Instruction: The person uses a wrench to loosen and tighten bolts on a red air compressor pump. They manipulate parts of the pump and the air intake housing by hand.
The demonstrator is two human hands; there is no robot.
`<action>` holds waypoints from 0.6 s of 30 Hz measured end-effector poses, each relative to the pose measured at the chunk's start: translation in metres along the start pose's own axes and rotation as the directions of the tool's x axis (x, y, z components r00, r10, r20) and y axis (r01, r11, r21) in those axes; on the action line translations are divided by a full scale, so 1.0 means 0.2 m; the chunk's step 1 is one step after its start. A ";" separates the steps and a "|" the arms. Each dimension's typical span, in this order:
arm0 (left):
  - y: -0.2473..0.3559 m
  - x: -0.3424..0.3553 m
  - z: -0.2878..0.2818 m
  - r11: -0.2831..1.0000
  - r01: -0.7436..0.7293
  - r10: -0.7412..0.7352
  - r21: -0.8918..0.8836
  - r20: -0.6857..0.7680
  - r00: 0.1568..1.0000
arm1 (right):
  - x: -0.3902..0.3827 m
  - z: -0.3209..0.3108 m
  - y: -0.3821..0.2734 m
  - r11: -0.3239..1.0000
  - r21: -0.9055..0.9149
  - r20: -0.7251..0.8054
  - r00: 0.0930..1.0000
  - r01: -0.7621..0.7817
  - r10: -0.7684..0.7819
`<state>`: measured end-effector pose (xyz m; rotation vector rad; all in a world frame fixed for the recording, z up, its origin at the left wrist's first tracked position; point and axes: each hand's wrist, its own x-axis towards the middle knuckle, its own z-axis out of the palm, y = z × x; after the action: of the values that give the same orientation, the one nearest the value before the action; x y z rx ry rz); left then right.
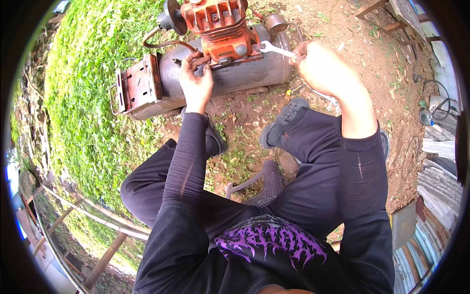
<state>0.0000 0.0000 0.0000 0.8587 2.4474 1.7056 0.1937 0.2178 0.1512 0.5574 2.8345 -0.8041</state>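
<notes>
The right hand (318, 61) grips a silver wrench (274, 49) set against the orange pump (220, 24) on the grey tank (235, 73). The left hand (196, 78) pinches a fitting at the pump's base (fingers hide it). A second wrench (325, 98) lies beside the tank, near a shoe (284, 120).

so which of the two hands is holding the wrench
The right hand grips the silver metal wrench set against the orange compressor head; the left hand holds no tool, fingers at the head's base.
</notes>
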 end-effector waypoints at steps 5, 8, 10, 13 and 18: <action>-0.04 0.01 0.00 0.988 0.129 -0.132 -0.080 -0.029 0.991 | -0.01 0.02 0.00 0.999 -0.004 -0.026 0.999 0.043 -0.044; -0.02 0.01 0.01 0.998 -0.050 0.049 -0.033 -0.024 0.999 | -0.02 0.02 0.02 0.999 -0.008 -0.033 0.999 0.041 -0.042; -0.01 0.00 0.01 0.995 -0.068 0.070 0.070 -0.025 0.997 | -0.02 0.00 0.01 1.000 -0.001 0.001 1.000 0.009 -0.009; -0.02 0.00 0.01 0.998 0.034 -0.033 0.050 -0.029 0.999 | -0.03 0.00 -0.01 1.000 0.008 -0.024 1.000 0.007 -0.007; -0.03 0.01 0.02 0.996 -0.092 0.090 -0.016 -0.074 0.993 | -0.02 -0.02 -0.02 0.999 -0.004 0.054 0.998 -0.035 0.035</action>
<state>-0.0032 0.0039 -0.0065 0.9362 2.4697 1.8192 0.1950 0.2160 0.1580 0.5744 2.7684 -0.7965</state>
